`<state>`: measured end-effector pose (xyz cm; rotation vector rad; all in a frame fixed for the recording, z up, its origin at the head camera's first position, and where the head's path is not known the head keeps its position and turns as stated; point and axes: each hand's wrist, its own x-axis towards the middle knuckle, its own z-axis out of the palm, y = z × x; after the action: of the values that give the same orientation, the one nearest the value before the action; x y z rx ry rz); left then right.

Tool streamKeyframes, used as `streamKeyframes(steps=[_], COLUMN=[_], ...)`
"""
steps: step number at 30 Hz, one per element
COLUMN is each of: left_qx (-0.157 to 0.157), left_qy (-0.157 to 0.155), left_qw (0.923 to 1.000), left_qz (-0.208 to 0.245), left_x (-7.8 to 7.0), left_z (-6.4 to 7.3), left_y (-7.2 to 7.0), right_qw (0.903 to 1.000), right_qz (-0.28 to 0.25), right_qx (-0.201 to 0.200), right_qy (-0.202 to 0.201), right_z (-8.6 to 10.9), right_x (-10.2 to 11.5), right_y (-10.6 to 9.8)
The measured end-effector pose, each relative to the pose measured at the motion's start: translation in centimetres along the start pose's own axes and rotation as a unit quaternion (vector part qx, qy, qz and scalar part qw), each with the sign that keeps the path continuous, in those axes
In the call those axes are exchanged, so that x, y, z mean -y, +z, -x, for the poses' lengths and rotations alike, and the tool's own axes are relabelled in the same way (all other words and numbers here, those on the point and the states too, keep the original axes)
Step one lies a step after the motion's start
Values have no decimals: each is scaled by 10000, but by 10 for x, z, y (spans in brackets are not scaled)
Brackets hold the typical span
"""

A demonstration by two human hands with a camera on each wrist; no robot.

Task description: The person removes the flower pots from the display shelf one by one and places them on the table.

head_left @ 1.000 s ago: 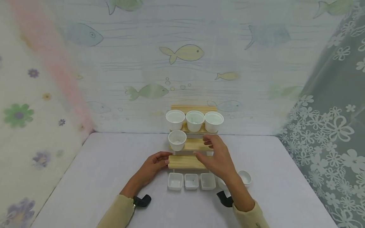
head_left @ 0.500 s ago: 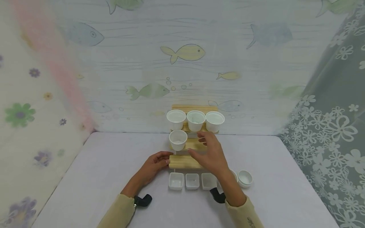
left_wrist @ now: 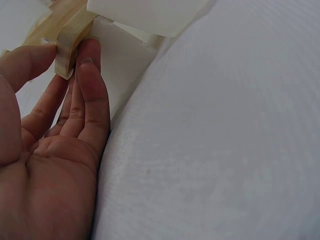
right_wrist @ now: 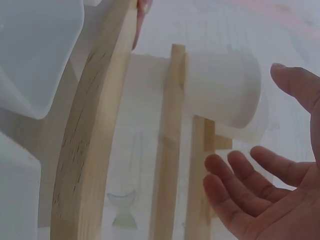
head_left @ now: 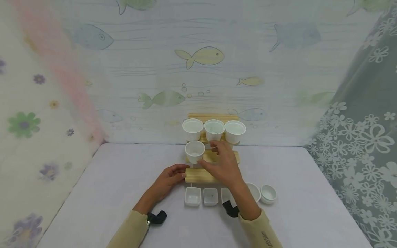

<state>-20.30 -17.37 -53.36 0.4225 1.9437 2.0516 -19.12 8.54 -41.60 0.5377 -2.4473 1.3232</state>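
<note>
My left hand [head_left: 167, 179] pinches the left end of the lowest wooden step [head_left: 200, 176] of a tiered stand; in the left wrist view the thumb [left_wrist: 37, 57] lies on one side of the board and fingers on the other. Just right of a white round cup [head_left: 195, 153] on the middle step, my right hand [head_left: 225, 168] hovers with thumb and fingers spread, holding nothing. The right wrist view shows this cup [right_wrist: 220, 85] apart from the fingertips. Three more white cups, one of them a middle cup [head_left: 214, 130], stand in a row on the upper step.
In front of the stand sit square white dishes, such as the left dish [head_left: 193, 197], one partly hidden by my right wrist. To the right are a round white bowl [head_left: 253, 192] and a small stacked bowl [head_left: 268, 194]. A fish-patterned wall covering [head_left: 149, 65] hangs behind the table.
My right hand has moved left over the middle step, closer to the cup there. The left hand has kept its hold on the lowest step.
</note>
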Motion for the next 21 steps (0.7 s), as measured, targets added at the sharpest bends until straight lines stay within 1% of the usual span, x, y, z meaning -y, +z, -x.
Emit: streamKeyframes(steps=[7, 15, 21], left_qx=[-7, 38, 64], left_qy=[-56, -40, 15], left_qw=[10000, 10000, 10000], left_qz=[-21, -21, -23], left_x=[0, 0, 1], left_z=[-2, -7, -11], left_y=[-1, -5, -8], right_qw=[9999, 9995, 9994], right_qz=[130, 294, 324], right_qx=[-41, -8, -95], right_qy=[-8, 143, 21], right_z=[-5, -14, -19], right_x=[1, 0, -2], right_y=[9, 20, 28])
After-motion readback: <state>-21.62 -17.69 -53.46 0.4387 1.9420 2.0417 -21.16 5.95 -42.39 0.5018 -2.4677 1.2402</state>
